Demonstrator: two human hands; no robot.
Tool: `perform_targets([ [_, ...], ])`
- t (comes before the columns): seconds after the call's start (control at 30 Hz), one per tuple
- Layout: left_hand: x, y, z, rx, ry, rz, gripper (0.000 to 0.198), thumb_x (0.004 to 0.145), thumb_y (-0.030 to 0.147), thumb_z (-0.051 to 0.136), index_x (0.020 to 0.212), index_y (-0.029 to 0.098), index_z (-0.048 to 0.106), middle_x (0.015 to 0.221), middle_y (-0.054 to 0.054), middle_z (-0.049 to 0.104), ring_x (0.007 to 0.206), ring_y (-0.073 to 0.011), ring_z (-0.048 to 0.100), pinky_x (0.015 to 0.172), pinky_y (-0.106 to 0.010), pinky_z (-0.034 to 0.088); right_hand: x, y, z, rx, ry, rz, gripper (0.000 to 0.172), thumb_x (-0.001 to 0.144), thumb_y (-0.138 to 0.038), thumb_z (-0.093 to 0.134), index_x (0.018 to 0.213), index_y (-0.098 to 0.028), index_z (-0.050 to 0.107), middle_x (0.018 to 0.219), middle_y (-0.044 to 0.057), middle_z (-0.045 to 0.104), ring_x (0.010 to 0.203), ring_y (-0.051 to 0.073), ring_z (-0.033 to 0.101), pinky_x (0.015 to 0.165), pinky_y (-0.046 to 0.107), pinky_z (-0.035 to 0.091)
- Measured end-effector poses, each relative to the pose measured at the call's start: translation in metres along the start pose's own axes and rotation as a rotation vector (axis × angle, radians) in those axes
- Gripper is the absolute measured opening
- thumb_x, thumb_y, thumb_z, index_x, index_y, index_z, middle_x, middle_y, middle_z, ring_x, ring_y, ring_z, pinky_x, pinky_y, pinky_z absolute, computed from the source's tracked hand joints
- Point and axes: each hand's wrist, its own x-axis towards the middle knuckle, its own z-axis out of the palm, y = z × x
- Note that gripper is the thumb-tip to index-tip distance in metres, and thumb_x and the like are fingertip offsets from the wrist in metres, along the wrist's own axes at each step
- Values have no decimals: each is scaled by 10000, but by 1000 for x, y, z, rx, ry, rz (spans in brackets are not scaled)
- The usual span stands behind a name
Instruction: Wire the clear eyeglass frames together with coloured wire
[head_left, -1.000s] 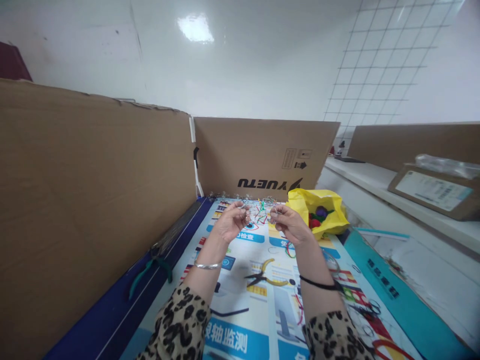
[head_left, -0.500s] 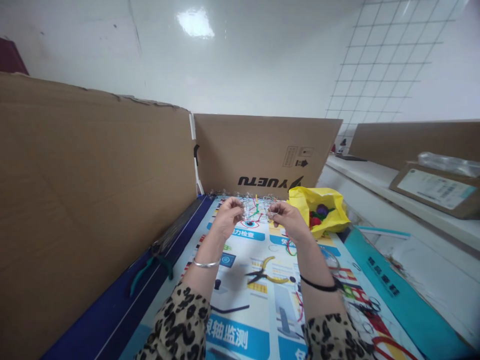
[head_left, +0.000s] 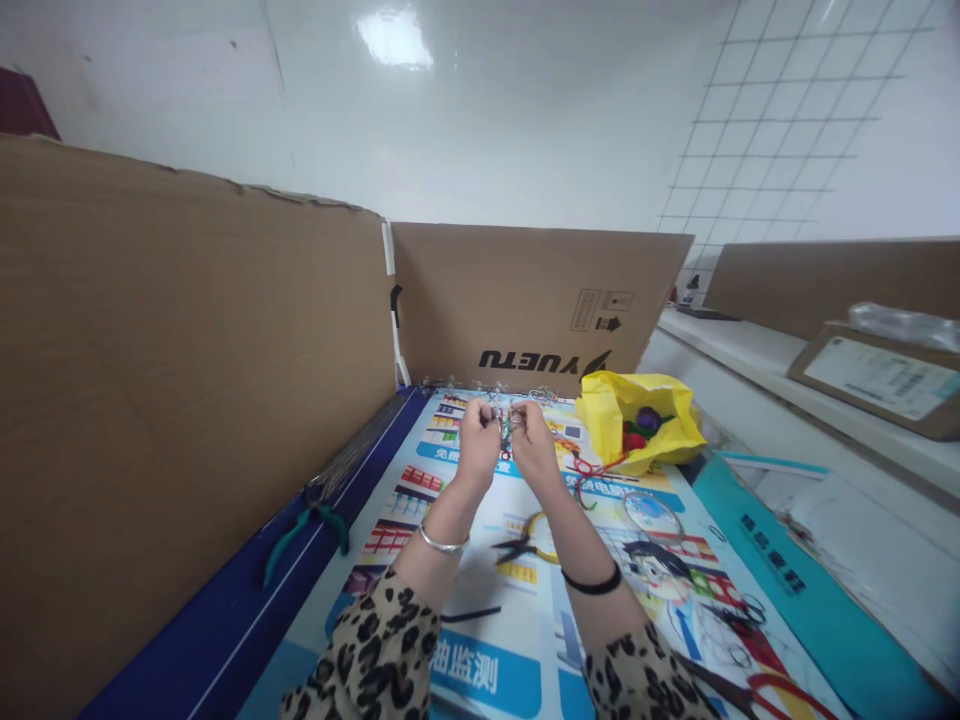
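Observation:
My left hand (head_left: 478, 440) and my right hand (head_left: 532, 445) are close together above the far part of the printed mat (head_left: 480, 520). Each has its fingertips pinched on thin silvery wire (head_left: 516, 420), whose exact shape is too small to make out. Bits of green and red show in the narrow gap between the hands; I cannot tell whether they are held or lie behind. Below my right wrist lie yellow-handled pliers (head_left: 517, 547), partly covered by the forearm. Red and green cords (head_left: 581, 480) lie right of my right hand.
A yellow bag (head_left: 600, 425) holds red and purple balls. A wire hoop (head_left: 680, 530), black scissors (head_left: 739, 612) and red-handled scissors (head_left: 780, 685) lie right, beside a teal box (head_left: 810, 570). Teal-handled pliers (head_left: 289, 545) lie left. Cardboard walls (head_left: 487, 290) stand behind and left.
My hands have come together from wide apart, the right moving left and the left slightly right. My right forearm now covers part of the yellow-handled pliers and uncovers the wire hoop.

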Motion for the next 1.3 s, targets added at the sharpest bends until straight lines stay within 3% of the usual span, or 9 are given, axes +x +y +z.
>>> perform_targets([
  [0.2,1,1,0,-25,-30,-63,193,552,13,421,614,177,340,585,60,306,546,-73,283,516,-195,232,-4,5,12,173,-47,59,101,772,-294,402,804,-227,472,693,-9,521,611,163,489,570,277,374],
  [0.3,7,-4,-4,-101,-33,-111,191,532,20,451,599,171,354,581,63,320,538,-63,294,504,-182,236,0,13,6,226,-51,85,107,750,-304,433,792,-223,490,673,-19,517,561,137,468,529,262,373],
  [0.47,25,-7,-28,-212,-62,-244,221,515,90,487,637,192,334,565,74,352,450,-48,299,432,-175,197,11,30,-13,363,-97,168,175,687,-338,526,802,-208,501,617,-46,484,407,73,356,369,217,312],
  [0.6,33,-7,-37,-237,-89,-267,247,506,116,506,646,200,320,566,75,377,426,-46,311,413,-172,194,15,36,-18,422,-128,186,189,674,-333,561,797,-202,504,640,-45,483,415,62,373,344,199,319],
  [0.8,23,-11,-23,-205,-81,-207,217,512,73,491,619,187,341,557,73,344,450,-45,298,423,-173,205,11,26,-12,399,-140,156,144,707,-307,536,799,-205,494,641,-48,465,421,64,368,366,200,323],
  [1.07,2,-19,2,-71,-71,-74,168,538,39,409,606,177,341,559,65,298,507,-59,284,465,-171,230,3,13,2,307,-80,77,103,759,-305,468,827,-227,477,689,-22,504,570,125,481,492,241,388],
  [1.17,7,-13,-6,-147,-85,-157,182,532,47,450,602,178,346,548,70,316,479,-51,300,447,-171,226,6,15,-7,326,-129,93,114,760,-324,489,813,-224,479,665,-37,484,505,104,448,449,232,369],
  [1.3,24,1,-30,-248,-111,-264,258,516,90,543,634,193,338,557,72,396,434,-52,358,409,-174,218,12,22,-30,436,-281,133,199,720,-351,596,777,-203,476,631,-63,450,404,48,366,367,196,306],
])
